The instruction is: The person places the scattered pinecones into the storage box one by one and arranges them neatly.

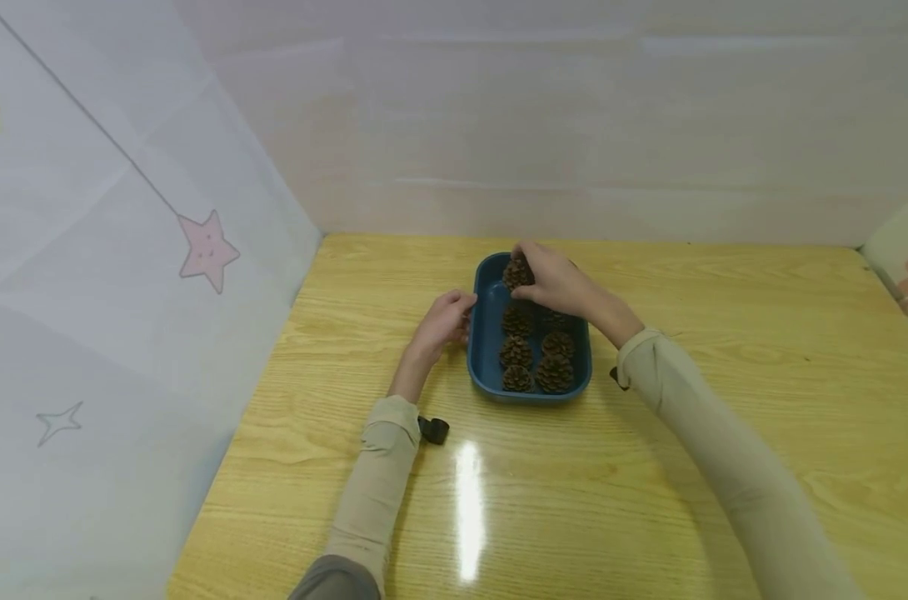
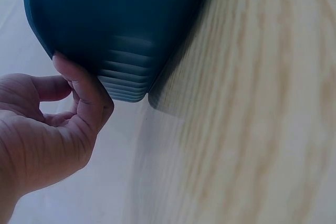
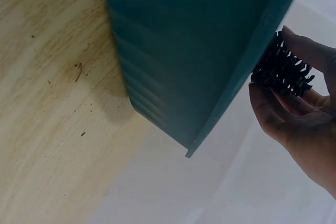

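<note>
A deep blue rectangular plastic tray stands on the table, with several brown pine cones inside, mostly in its right and near part. My right hand grips one pine cone between thumb and fingers over the tray's far end. The right wrist view shows that pine cone just above the rim, partly covered by the fingers. At the left side, my left hand holds the tray's rim. Its bent fingers lie against the outer wall in the left wrist view; the grip's inner side is hidden.
The light wooden table runs to a white cloth backdrop behind and at the left. Small dark crumbs lie on the wood beside the tray. A dark strap-like piece sits by the left wrist.
</note>
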Available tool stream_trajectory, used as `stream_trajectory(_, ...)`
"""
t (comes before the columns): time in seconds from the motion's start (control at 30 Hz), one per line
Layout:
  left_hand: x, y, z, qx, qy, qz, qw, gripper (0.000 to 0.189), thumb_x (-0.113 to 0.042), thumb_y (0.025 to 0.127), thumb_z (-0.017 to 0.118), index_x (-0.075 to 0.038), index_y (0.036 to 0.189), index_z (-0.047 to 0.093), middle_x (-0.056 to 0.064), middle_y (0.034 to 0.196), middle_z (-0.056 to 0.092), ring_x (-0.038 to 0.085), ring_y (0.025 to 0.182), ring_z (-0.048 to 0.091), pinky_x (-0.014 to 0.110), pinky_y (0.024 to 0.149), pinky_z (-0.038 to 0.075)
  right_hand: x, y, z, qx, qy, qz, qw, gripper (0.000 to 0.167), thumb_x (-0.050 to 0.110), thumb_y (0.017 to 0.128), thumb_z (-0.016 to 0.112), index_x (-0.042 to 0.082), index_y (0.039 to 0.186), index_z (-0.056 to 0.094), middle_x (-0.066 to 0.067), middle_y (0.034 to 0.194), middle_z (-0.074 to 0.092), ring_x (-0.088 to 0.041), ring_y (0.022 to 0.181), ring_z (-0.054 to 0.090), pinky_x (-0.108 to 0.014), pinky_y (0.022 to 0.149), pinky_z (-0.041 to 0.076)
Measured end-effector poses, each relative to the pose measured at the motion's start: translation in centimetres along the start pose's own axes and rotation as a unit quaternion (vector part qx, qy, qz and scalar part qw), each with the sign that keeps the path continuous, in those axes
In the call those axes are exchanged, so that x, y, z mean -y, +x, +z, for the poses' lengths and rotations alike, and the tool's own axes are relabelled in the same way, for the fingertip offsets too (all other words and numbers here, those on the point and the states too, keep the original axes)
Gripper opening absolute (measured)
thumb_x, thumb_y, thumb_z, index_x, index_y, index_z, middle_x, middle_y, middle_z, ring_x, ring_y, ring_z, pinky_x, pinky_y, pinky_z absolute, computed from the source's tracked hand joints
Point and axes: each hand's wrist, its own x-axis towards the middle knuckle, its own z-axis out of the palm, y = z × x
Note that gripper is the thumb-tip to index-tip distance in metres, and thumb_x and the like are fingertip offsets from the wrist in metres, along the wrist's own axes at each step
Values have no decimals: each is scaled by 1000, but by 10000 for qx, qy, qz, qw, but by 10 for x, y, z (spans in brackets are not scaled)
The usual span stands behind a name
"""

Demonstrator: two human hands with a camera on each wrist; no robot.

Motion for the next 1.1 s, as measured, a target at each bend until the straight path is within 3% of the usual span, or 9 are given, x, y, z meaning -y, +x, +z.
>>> stream_trajectory(0.63, -1, 3, 7, 71, -11, 51, 10000, 36, -26, 111, 48, 8, 121, 57, 10, 91, 54, 13, 63, 50, 26, 56, 45, -8, 21, 17, 372, -100, 31, 9993, 58, 16, 94, 80, -5, 136, 46, -25, 128, 59, -36, 113, 61, -48, 92, 52)
stream_trajectory(0.8, 0, 5, 10, 71, 63, 61, 9999, 35, -27, 111, 48, 6, 120, 58, 10, 92, 55, 14, 64, 51, 27, 57, 45, -12, 17, 18, 346, -138, 73, 9993, 57, 18, 97, 77, -4, 139, 45, -25, 134, 58, -36, 119, 61, -48, 96, 52)
stream_trajectory(0.9, -1, 5, 12, -84, 423, 230, 9988, 34, -29, 110, 51, 3, 120, 60, 12, 96, 59, 18, 70, 56, 32, 62, 49, -12, 5, 12, 143, -47, 183, 9997, 59, 20, 100, 73, -6, 144, 44, -27, 140, 55, -39, 128, 56, -50, 102, 49)
stream_trajectory(1.0, -3, 5, 11, -506, 1358, 681, 9871, 36, -34, 110, 52, -2, 124, 62, 12, 106, 65, 23, 84, 63, 38, 74, 54, -13, -16, 2, -189, 86, 406, 9990, 63, 24, 103, 68, -7, 150, 40, -29, 146, 50, -42, 136, 50, -54, 107, 45)
stream_trajectory(1.03, -5, 5, 10, -653, 1734, 869, 9788, 39, -35, 109, 52, -3, 128, 61, 13, 113, 65, 25, 92, 65, 41, 80, 55, -14, -24, -2, -300, 86, 479, 9984, 64, 25, 104, 67, -7, 151, 38, -30, 149, 47, -43, 138, 47, -55, 109, 42)
stream_trajectory(1.1, -9, 4, 6, -928, 2558, 1181, 9550, 46, -39, 110, 49, -5, 140, 56, 16, 130, 62, 31, 114, 62, 46, 95, 53, -18, -40, -9, -464, 66, 661, 9967, 67, 29, 106, 62, -6, 155, 34, -31, 154, 40, -45, 142, 40, -58, 112, 37)
